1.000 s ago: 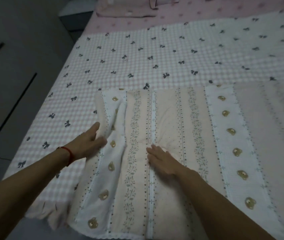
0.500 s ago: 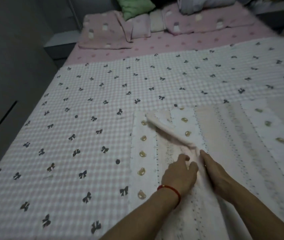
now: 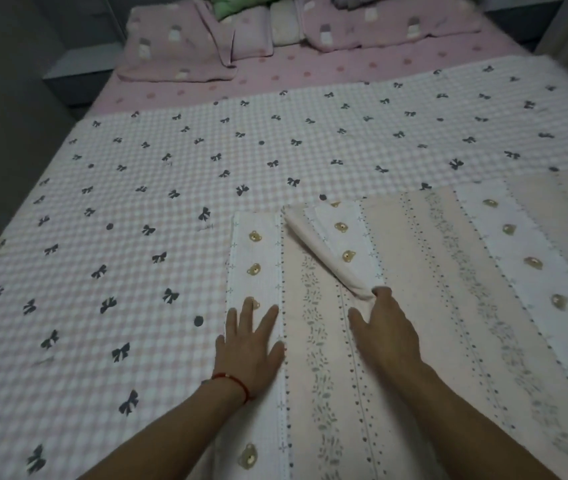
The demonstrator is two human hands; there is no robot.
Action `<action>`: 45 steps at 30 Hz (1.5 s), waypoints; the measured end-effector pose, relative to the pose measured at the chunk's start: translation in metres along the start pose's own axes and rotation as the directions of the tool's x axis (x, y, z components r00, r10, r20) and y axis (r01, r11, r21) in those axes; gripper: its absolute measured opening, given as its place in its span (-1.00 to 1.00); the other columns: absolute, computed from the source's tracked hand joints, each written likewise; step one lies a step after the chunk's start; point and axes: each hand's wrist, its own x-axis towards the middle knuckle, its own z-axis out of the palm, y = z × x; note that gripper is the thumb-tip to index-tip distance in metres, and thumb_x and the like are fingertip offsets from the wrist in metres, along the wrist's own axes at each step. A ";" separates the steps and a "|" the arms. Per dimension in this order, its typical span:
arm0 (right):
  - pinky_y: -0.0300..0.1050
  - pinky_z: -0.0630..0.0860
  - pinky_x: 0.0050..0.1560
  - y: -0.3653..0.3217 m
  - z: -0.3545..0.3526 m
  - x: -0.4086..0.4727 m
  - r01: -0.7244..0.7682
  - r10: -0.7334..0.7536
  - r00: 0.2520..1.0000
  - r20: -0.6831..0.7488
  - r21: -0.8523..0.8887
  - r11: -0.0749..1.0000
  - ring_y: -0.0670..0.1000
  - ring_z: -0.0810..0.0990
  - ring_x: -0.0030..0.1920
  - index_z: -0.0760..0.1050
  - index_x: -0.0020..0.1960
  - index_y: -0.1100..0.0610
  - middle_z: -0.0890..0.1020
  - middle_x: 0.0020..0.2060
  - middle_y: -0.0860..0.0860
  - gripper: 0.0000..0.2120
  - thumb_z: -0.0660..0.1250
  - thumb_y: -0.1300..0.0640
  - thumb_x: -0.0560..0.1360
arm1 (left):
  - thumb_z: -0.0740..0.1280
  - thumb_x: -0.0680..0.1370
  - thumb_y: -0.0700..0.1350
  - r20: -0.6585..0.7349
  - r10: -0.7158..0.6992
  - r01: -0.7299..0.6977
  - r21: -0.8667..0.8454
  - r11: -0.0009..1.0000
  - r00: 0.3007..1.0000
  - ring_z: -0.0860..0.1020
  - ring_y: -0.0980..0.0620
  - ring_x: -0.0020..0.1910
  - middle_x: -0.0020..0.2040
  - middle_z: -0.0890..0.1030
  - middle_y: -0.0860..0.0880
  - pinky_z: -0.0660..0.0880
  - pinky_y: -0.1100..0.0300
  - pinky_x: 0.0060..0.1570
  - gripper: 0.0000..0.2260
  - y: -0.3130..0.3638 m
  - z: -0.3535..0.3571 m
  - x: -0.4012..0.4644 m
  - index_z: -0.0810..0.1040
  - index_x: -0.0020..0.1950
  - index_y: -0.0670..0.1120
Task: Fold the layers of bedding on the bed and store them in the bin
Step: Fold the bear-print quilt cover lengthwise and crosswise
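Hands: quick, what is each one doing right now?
Left hand: open, fingers flat on the striped sheet.
Right hand: grips the sheet's turned-over flap between thumb and fingers.

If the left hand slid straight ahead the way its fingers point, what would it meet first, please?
Probably nothing raised: the left hand lies flat on the bear-print striped blanket, then its far edge and the pink gingham bow-print quilt.

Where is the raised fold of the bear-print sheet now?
In the head view, the raised fold lies centre-right on the bear-print sheet, its near end at the right hand.
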 end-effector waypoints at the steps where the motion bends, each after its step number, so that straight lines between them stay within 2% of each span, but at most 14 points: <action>1: 0.03 0.55 0.04 -0.011 0.003 0.018 0.069 -0.070 0.997 -0.039 -0.031 0.997 0.11 0.56 0.12 0.21 0.44 0.05 0.52 0.22 0.07 -0.49 0.26 -0.15 0.61 | 0.04 0.63 0.25 -0.010 -0.001 0.001 -0.013 1.000 1.000 -0.17 -0.23 0.61 0.65 -0.21 -0.02 0.22 -0.29 0.47 -0.42 -0.002 -0.003 0.016 -0.11 0.60 0.27; 6: 0.07 0.52 0.07 -0.059 0.027 0.094 0.299 -0.298 0.954 0.027 -0.148 0.943 0.17 0.52 0.16 0.18 0.55 0.10 0.50 0.22 0.11 -0.44 0.26 -0.05 0.64 | 0.04 0.66 0.16 -0.040 -0.066 0.065 -0.032 0.997 0.997 -0.20 -0.21 0.61 0.65 -0.21 -0.05 0.20 -0.27 0.48 -0.45 -0.007 -0.025 0.072 -0.08 0.62 0.19; 9: -0.01 0.48 -0.10 -0.081 0.025 0.122 0.382 -0.359 0.903 -0.236 0.057 0.922 0.15 0.60 -0.03 0.48 0.31 0.15 0.61 0.02 0.11 -0.75 0.18 0.14 0.68 | 0.02 0.66 0.14 -0.089 -0.093 0.087 -0.077 0.993 0.992 -0.17 -0.22 0.61 0.65 -0.19 -0.08 0.16 -0.22 0.52 -0.46 -0.012 -0.026 0.085 -0.04 0.62 0.16; 11: -0.06 0.40 -0.18 -0.078 0.014 0.132 0.316 -0.225 0.900 -0.373 0.205 0.926 0.11 0.55 -0.13 0.53 0.21 0.18 0.61 -0.09 0.09 -0.78 0.16 0.12 0.69 | -0.05 0.63 0.21 -0.116 -0.094 0.082 -0.104 0.991 0.989 -0.17 -0.21 0.61 0.65 -0.18 -0.10 0.08 -0.15 0.56 -0.43 -0.015 -0.020 0.082 -0.07 0.63 0.14; 14: -0.05 0.39 -0.09 -0.048 0.009 0.154 0.104 -0.066 0.985 -0.160 0.239 0.965 0.18 0.57 -0.02 0.50 0.18 0.22 0.62 0.01 0.14 -0.68 0.13 -0.01 0.71 | -0.24 0.54 0.30 -0.158 -0.104 0.084 -0.127 0.988 0.982 -0.24 -0.15 0.61 0.65 -0.23 -0.10 -0.10 -0.04 0.58 -0.34 -0.013 -0.002 0.064 -0.13 0.64 0.16; 18: -0.10 0.35 0.16 -0.024 -0.001 0.135 -0.041 0.027 0.999 0.041 0.392 0.919 0.13 0.51 0.29 0.38 0.48 0.14 0.54 0.31 0.08 -0.51 0.13 -0.15 0.68 | 0.02 0.68 0.16 -0.223 -0.171 0.077 -0.375 0.924 0.960 -0.26 0.00 0.60 0.64 -0.26 0.00 -0.11 -0.02 0.60 -0.47 -0.001 0.021 0.021 -0.05 0.64 0.17; 23: -0.11 0.49 -0.06 0.033 -0.008 0.028 -0.188 0.095 0.960 0.265 0.351 0.917 0.01 0.60 -0.03 0.47 0.11 0.00 0.58 -0.06 -0.07 -0.69 0.27 -0.24 0.59 | 0.21 0.64 0.08 -0.181 -0.368 0.208 -0.571 0.794 0.912 0.06 -0.03 0.57 0.64 0.07 -0.04 0.16 -0.03 0.51 -0.38 0.008 0.042 -0.062 0.02 0.64 0.06; 26: -0.20 0.51 -0.03 0.058 -0.011 -0.045 -0.273 0.123 0.922 0.367 0.391 0.879 -0.10 0.57 0.03 0.45 0.22 -0.01 0.57 0.05 -0.17 -0.66 0.34 -0.20 0.58 | 0.31 0.59 0.04 -0.095 -0.434 0.296 -0.600 0.743 0.896 0.25 -0.07 0.47 0.52 0.31 -0.06 0.23 -0.03 0.48 -0.31 0.004 0.051 -0.104 0.06 0.64 0.00; 29: -0.08 0.48 0.27 0.088 0.005 -0.115 -0.301 0.217 0.922 0.320 0.240 0.923 0.01 0.57 0.22 0.49 0.34 0.07 0.60 0.23 -0.09 -0.36 0.27 -0.40 0.50 | 0.41 0.54 0.05 0.101 -0.478 0.403 -0.701 0.588 0.873 0.51 0.08 0.09 0.22 0.55 0.04 0.52 0.19 0.07 -0.44 0.000 0.044 -0.144 0.29 0.49 0.06; 32: -0.13 0.54 -0.06 0.098 0.016 -0.161 -0.297 0.271 0.953 0.133 0.259 0.919 0.07 0.65 0.03 0.59 0.11 0.08 0.70 -0.02 -0.01 -0.38 0.17 -0.43 0.45 | 0.49 0.51 -0.01 0.261 -0.402 0.445 -0.755 0.481 0.878 0.55 0.25 -0.14 0.00 0.60 0.16 0.45 0.45 -0.37 -0.60 -0.010 0.043 -0.166 0.39 0.25 0.07; 34: -0.19 0.45 -0.25 0.094 0.013 -0.173 -0.304 0.309 0.951 0.024 0.275 0.912 0.05 0.63 -0.14 0.50 -0.10 0.03 0.64 -0.23 -0.05 -0.54 0.17 -0.36 0.43 | 0.48 0.52 -0.01 0.270 -0.352 0.427 -0.740 0.520 0.896 0.56 0.26 -0.13 -0.01 0.59 0.19 0.47 0.46 -0.34 -0.61 -0.017 0.044 -0.169 0.38 0.25 0.10; 40: 0.01 0.53 -0.13 0.087 0.027 -0.167 -0.304 0.297 0.951 -0.087 -0.094 0.948 0.13 0.56 -0.20 0.33 0.21 0.02 0.65 -0.10 0.07 -0.64 0.15 -0.24 0.62 | 0.43 0.52 0.16 0.345 -0.303 0.456 -0.577 0.678 0.888 0.57 0.11 -0.16 0.09 0.63 0.02 0.53 0.16 -0.05 -0.54 -0.016 0.048 -0.166 0.24 0.20 0.02; 43: 0.11 0.50 0.12 0.070 0.026 -0.145 -0.059 0.015 0.970 -0.241 -0.175 0.983 0.20 0.57 0.15 0.32 0.43 0.07 0.55 0.27 0.17 -0.52 0.24 -0.13 0.60 | 0.40 0.48 0.27 0.419 -0.302 0.477 -0.415 0.775 0.856 0.57 0.00 -0.10 0.03 0.56 0.04 0.51 0.12 -0.04 -0.42 -0.017 0.033 -0.152 0.13 0.20 0.03; 45: 0.30 0.21 0.48 0.054 0.033 -0.118 0.157 -0.194 0.976 -0.094 -0.309 0.938 0.24 0.24 0.53 0.17 0.60 -0.03 0.22 0.57 0.21 -0.36 0.18 -0.22 0.59 | 0.38 0.47 0.31 0.362 -0.339 0.466 -0.360 0.808 0.868 0.59 -0.04 -0.07 0.01 0.55 0.04 0.50 0.10 -0.08 -0.41 -0.022 0.020 -0.137 0.13 0.22 0.04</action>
